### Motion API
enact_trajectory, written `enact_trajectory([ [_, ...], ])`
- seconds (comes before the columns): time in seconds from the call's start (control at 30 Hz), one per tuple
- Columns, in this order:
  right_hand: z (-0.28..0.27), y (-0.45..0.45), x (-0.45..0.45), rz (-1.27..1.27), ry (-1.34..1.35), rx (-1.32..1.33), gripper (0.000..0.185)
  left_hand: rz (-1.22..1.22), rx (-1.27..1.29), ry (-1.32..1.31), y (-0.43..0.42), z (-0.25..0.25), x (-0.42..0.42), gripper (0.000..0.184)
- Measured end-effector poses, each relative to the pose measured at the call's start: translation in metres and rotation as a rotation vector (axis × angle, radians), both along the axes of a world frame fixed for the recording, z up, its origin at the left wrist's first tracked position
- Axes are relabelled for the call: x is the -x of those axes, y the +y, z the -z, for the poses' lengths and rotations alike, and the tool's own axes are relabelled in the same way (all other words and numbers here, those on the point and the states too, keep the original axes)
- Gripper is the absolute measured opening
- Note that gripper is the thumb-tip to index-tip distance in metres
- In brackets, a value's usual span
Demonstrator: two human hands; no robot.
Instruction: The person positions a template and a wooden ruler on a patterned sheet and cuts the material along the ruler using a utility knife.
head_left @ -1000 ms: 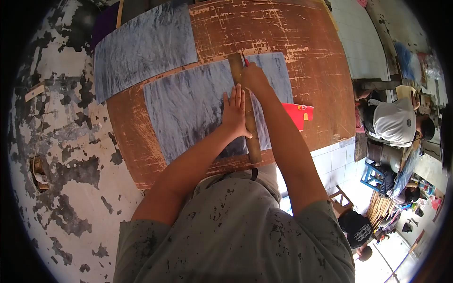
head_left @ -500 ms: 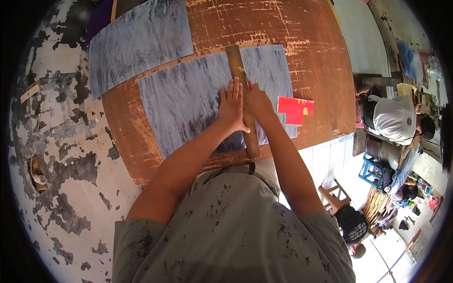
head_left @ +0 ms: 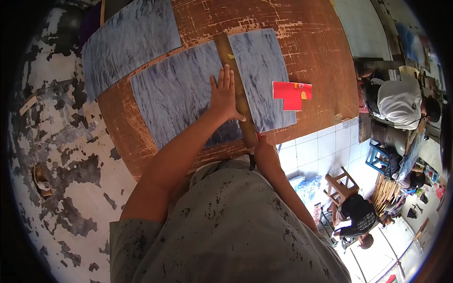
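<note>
A blue-grey streaked sheet (head_left: 177, 92) lies on the brown table, with a long worn straightedge (head_left: 238, 89) laid across it. My left hand (head_left: 223, 96) presses on the straightedge and the sheet beside it, fingers stretched out and thumb spread across the strip. At the straightedge's near end, by the table edge, my right hand (head_left: 265, 153) is closed round a red cutter knife (head_left: 258, 136). Most of the knife is hidden in the fist; its blade cannot be made out. To the right, a red notched card (head_left: 291, 95) overlaps the sheet's right edge.
A second streaked sheet (head_left: 132, 40) lies at the table's far left. The scratched brown table (head_left: 325, 56) ends close to my body. On the right, beyond a tiled floor (head_left: 325, 141), are a brown stool (head_left: 340, 186), a blue stool (head_left: 376, 158) and other seated people.
My right hand has drawn the red cutter knife toward my body along the straightedge, from its middle to its near end. My left hand stays pressed on the straightedge. The view has shifted slightly.
</note>
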State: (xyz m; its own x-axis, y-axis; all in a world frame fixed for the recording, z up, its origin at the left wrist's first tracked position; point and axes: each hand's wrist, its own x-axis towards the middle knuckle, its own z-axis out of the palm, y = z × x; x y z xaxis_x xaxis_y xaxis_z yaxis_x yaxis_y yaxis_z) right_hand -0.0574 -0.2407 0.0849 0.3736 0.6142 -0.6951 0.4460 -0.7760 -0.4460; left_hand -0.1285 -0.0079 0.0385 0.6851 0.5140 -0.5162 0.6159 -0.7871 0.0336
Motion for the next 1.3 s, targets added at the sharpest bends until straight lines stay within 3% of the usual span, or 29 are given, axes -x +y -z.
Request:
enact_trajectory([
  [0.4,-0.001,-0.039,0.002,0.022,-0.008,0.232,0.026,-0.023,0.016,-0.023,0.000,-0.007,0.000,0.173],
  [0.47,-0.021,-0.027,-0.018,-0.208,-0.031,0.189,0.028,-0.030,0.012,-0.035,0.000,-0.007,0.001,0.172],
  [0.57,-0.032,0.019,-0.046,-0.231,-0.034,0.090,0.031,-0.025,0.012,-0.026,0.000,-0.007,0.000,0.171],
  [0.7,0.011,0.120,-0.070,-0.152,-0.210,-0.318,0.033,-0.002,-0.003,0.015,-0.001,-0.014,-0.002,0.170],
  [0.87,0.058,0.260,-0.092,-0.046,-0.270,-0.409,0.031,0.005,-0.008,0.034,0.000,-0.003,-0.001,0.174],
  [0.93,0.086,0.292,-0.102,-0.412,-0.411,-0.542,0.032,0.002,-0.011,0.003,0.000,-0.002,0.002,0.174],
  [1.07,0.103,0.318,-0.100,-0.337,-0.372,-0.383,0.033,-0.001,0.001,-0.015,0.000,-0.005,0.003,0.170],
  [1.17,0.082,0.316,-0.092,-0.401,-0.409,-0.380,0.035,-0.001,-0.007,-0.029,0.000,-0.004,0.004,0.167],
  [1.23,0.078,0.314,-0.089,-0.242,-0.298,-0.311,0.038,-0.007,-0.010,-0.040,-0.002,-0.004,0.004,0.167],
  [1.3,0.075,0.308,-0.088,-0.291,-0.293,-0.290,0.040,0.008,-0.048,0.004,-0.003,-0.004,0.001,0.167],
])
